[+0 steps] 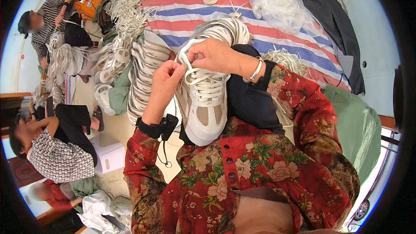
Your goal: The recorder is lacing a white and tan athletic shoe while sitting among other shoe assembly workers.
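While the white sneaker (203, 104) rests toe-down against the person's lap, its sole turned away and its tongue facing up, both hands work at the top of its lacing. That propped angle puts the eyelets right under the eyes and leaves both hands free for the lace (203, 80) instead of steadying the shoe.

The left hand (167, 82) comes up from the lower left, fingers closed in a narrow pinch on a loop of white lace at the shoe's upper left edge. The right hand (214, 55) reaches in from the right over the collar of the shoe, fingertips pinched on the lace near the top eyelets; whether it grips a lace end or the tongue's edge is hard to tell, since the fingers hide the spot. A pale bangle (257, 69) sits on the right wrist, and a black strap with a small device (161, 128) wraps the left wrist.

The shoe lies between the hands and slightly below them, its toe pointing toward the person's red flowered jacket (242, 164).

Just beyond the hands, a stack of white shoe parts (145, 67) leans in rows, close enough to reach. Farther out spreads a striped sheet (186, 0), with a clear plastic bag (277, 2) on it. To the left, other people (56, 147) sit among similar white pieces on the floor.
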